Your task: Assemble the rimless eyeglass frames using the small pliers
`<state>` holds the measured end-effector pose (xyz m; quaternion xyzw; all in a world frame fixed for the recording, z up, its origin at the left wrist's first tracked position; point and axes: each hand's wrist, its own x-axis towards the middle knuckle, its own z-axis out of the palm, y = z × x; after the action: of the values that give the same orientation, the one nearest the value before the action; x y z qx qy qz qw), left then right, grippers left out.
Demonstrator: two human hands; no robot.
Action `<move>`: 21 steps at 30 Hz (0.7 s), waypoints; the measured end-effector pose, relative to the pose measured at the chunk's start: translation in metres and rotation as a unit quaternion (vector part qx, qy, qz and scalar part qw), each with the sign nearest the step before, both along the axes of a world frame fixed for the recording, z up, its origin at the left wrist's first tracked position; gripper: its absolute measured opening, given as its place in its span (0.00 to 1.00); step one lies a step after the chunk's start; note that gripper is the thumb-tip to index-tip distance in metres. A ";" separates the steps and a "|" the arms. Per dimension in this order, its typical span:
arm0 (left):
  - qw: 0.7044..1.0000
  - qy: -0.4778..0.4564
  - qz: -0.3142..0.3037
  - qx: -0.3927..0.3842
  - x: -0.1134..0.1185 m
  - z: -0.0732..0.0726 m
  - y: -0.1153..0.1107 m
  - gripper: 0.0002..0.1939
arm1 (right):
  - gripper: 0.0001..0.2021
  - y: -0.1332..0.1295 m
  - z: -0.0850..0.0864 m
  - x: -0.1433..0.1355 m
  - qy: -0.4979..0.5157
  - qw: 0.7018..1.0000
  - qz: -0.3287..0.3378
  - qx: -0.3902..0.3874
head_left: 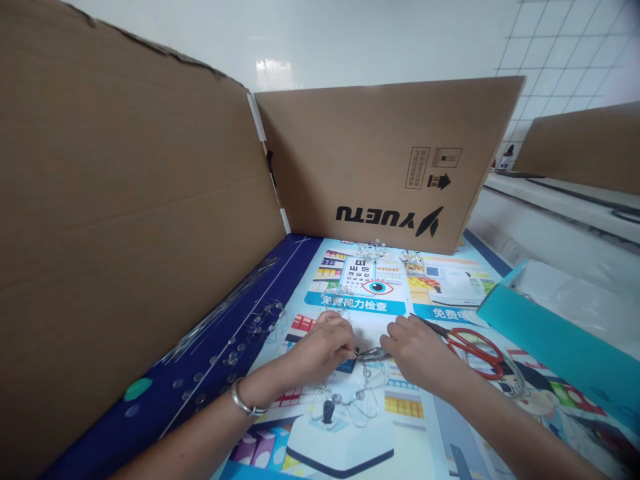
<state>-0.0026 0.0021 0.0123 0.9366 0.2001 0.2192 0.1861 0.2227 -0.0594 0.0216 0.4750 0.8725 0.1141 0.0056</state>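
Cardboard [385,147] stands around the mat [430,407]. At right, the teal box [565,347] has clear plastic in it. The right hand [415,347] is clenched around a metal tool [373,354]; the left hand [323,347] is pinched closed at its tip, the pinched bit too small to tell. Beaded wire [345,400] lies just below, scissors [477,350] beside the right hand, loose beads [199,377] at left.

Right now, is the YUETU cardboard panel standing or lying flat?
Standing: the panel rises from its lower edge on the printed sheet.
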 end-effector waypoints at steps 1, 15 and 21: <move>1.000 -0.002 -0.003 -0.002 -0.001 0.000 0.000 0.04 | 0.08 0.000 0.000 -0.001 -0.002 1.000 0.000 0.001; 1.000 -0.006 0.024 0.004 -0.006 -0.005 -0.001 0.04 | 0.07 -0.004 -0.001 -0.009 0.005 1.000 -0.004 0.026; 0.998 0.002 0.056 0.012 -0.006 -0.005 -0.002 0.05 | 0.07 -0.007 -0.008 -0.016 0.019 0.999 -0.014 0.047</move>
<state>-0.0083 0.0001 0.0072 0.9267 0.2495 0.2299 0.1617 0.2066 -0.0660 0.0139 0.4892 0.8593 0.1460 -0.0314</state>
